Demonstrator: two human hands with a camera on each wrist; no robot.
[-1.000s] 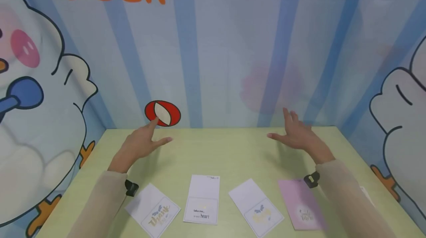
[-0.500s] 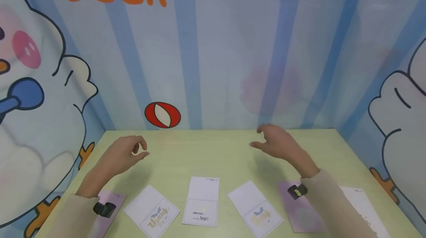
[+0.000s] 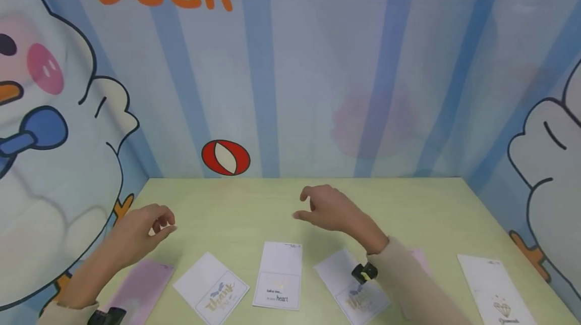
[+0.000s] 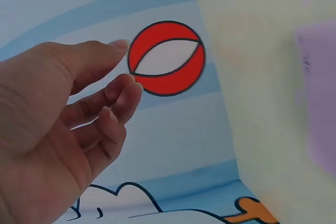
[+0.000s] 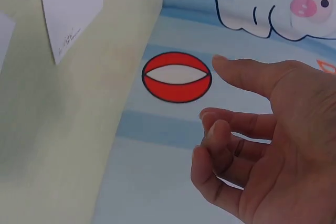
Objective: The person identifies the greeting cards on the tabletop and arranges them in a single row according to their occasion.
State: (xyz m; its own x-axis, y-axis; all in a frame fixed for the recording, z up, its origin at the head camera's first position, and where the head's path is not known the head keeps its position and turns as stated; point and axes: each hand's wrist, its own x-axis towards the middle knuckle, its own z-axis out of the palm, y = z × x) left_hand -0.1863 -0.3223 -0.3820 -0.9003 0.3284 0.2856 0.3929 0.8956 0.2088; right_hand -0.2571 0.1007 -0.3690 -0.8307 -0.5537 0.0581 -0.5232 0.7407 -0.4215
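Both hands empty, loosely curled, thumbs narrowly parted from fingers. Left pink card (image 3: 144, 287) lay nearest left hand (image 3: 138, 231); "thank" card (image 3: 211, 289) and "heart" card (image 3: 278, 274) lay between the hands, bodyward. Six cards seen laid out, none gripped; anything remaining could not be told. Since earlier, right hand (image 3: 333, 209) had been shifted leftward, diamond card (image 3: 492, 284) uncovered well rightward of it.

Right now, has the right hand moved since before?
Yes: in the head view, the right hand has moved left, closer to the printed red ball.
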